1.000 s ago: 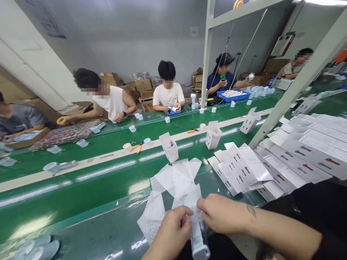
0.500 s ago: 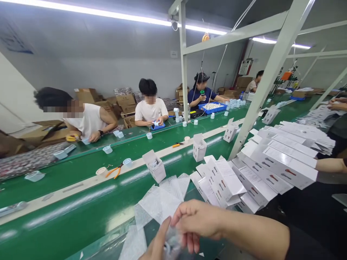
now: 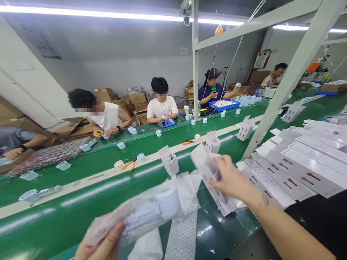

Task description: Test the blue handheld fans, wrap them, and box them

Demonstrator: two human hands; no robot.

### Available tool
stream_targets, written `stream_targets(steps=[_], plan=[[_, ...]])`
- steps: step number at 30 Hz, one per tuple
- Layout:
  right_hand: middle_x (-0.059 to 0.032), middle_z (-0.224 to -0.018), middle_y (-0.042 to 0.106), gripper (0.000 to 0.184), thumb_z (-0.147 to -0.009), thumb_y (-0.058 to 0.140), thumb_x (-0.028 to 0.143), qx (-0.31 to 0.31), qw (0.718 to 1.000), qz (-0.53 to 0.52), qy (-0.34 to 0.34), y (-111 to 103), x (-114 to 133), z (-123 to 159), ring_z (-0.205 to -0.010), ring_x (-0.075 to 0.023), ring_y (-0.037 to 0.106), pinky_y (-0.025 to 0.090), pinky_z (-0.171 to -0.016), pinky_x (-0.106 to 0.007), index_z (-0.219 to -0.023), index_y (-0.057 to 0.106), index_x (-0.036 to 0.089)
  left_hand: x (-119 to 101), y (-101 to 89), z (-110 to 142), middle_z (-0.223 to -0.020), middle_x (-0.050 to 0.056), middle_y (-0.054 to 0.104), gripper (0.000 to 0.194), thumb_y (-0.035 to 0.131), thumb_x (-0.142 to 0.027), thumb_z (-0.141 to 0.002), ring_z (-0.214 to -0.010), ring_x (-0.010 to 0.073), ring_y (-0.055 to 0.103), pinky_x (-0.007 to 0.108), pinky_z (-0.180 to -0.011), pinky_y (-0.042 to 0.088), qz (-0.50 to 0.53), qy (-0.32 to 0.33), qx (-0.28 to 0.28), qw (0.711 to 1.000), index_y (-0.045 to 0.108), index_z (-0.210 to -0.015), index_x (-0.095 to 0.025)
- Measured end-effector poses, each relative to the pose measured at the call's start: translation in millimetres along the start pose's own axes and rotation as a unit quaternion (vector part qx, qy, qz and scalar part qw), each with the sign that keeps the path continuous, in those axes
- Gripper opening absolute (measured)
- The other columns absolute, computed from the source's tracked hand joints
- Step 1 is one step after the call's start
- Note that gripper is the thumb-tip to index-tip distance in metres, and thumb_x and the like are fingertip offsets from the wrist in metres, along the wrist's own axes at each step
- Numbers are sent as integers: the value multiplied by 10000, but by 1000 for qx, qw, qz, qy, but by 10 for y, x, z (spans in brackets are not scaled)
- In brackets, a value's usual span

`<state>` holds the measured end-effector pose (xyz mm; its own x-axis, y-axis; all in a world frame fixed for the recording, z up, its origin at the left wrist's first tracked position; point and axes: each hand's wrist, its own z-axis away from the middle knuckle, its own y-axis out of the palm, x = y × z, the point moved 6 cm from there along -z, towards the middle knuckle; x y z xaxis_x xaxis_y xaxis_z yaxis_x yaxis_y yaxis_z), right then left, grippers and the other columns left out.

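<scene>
My left hand [image 3: 104,236] is closed around one end of a bubble-wrapped light-blue item [image 3: 148,209], held tilted above the near edge of the green bench. The item's exact kind is blurred by the wrap. My right hand [image 3: 230,177] pinches the upper part of a white printed box [image 3: 207,169] with its flap up, tilted beside the other boxes. Under the wrapped item lie loose bubble-wrap sheets [image 3: 183,225]. To the right, a stack of flat-lying white boxes [image 3: 287,169] shows small printed pictures of handheld tools.
A green conveyor belt [image 3: 89,202] runs across, bearing open white boxes [image 3: 168,164], light-blue parts [image 3: 63,165] and orange-handled pliers [image 3: 130,165]. A slanted metal post [image 3: 290,77] stands at the right. Several co-workers sit along the far side, near a blue tray [image 3: 223,108] of small parts.
The wrapped item has risen into view in my left hand. My right hand has moved from it to the right and taken hold of a white box. The view has shifted left.
</scene>
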<state>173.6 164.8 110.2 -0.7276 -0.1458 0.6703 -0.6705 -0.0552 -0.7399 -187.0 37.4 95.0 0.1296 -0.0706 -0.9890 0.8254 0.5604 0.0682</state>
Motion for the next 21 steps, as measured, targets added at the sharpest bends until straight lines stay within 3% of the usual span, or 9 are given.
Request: stream_targets(steps=[2, 5, 6, 8, 9, 11, 16, 18, 21], plan=[[-85, -1239, 429, 651, -684, 676, 256, 46, 985, -113, -120, 502, 269, 251, -1072, -273, 531, 442, -969, -403, -1287, 433, 271, -200, 42, -3, -869, 23, 722, 455, 818, -487, -509, -838, 272, 673, 399, -750, 575, 27, 71, -20, 997, 613, -820, -227], [-117, -1294, 409, 772, -629, 723, 233, 123, 967, -159, -157, 1338, 337, 475, -1216, -325, 435, 375, -1048, -450, -1325, 390, 236, -332, 272, 56, -980, 48, 696, 246, 714, -395, -690, -882, 237, 652, 368, -769, 551, -74, 171, 60, 981, 581, -785, -210], [-127, -1304, 400, 783, -620, 728, 227, 130, 968, -161, -143, 1561, 295, 505, -1239, -338, 416, 364, -1055, -470, -1324, 384, 223, -337, 367, 94, -1004, 60, 688, 168, 671, -342, -729, -903, 231, 642, 358, -783, 537, -140, 208, 111, 962, 584, -773, -205], [-133, -1308, 391, 770, -618, 723, 205, 132, 971, -163, -117, 1873, 193, 542, -1250, -345, 414, 364, -1055, -485, -1310, 386, 213, -297, 535, 208, -1013, 70, 680, 26, 572, -212, -771, -946, 219, 616, 349, -825, 506, -284, 273, 221, 892, 597, -770, -207], [-129, -1300, 394, 750, -619, 717, 190, 132, 971, -166, -113, 1964, 152, 558, -1239, -339, 430, 374, -1050, -481, -1297, 395, 216, -271, 593, 276, -1000, 68, 680, 106, 519, -141, -768, -956, 212, 603, 346, -837, 493, -349, 295, 264, 850, 598, -777, -212], [-118, -1282, 405, 723, -619, 708, 162, 131, 969, -173, -122, 2050, 104, 594, -1221, -327, 454, 387, -1047, -466, -1276, 413, 225, -246, 685, 402, -972, 55, 676, 275, 423, -10, -719, -955, 200, 578, 331, -827, 478, -464, 306, 313, 770, 583, -790, -222], [-102, -1267, 408, 705, -633, 693, 151, 135, 965, -185, -129, 2040, 73, 664, -1245, -306, 424, 363, -1070, -459, -1273, 413, 244, -350, 986, 589, -747, 38, 614, 444, 335, 109, -565, -767, 202, 554, 261, -619, 429, -684, 235, 341, 600, 566, -786, -199], [-105, -1274, 401, 712, -640, 689, 156, 141, 964, -191, -122, 1997, 75, 667, -1256, -293, 406, 350, -1076, -451, -1286, 399, 238, -406, 1093, 596, -705, 38, 592, 444, 336, 108, -570, -699, 201, 550, 255, -569, 398, -710, 225, 357, 564, 572, -800, -190], [-91, -1264, 417, 691, -655, 703, 196, 180, 949, -223, -128, 1886, 113, 645, -1227, -260, 421, 352, -1064, -408, -1282, 415, 230, -454, 1151, 535, -703, 40, 583, 435, 337, 100, -588, -651, 202, 553, 258, -541, 368, -712, 230, 381, 543, 577, -796, -197]])
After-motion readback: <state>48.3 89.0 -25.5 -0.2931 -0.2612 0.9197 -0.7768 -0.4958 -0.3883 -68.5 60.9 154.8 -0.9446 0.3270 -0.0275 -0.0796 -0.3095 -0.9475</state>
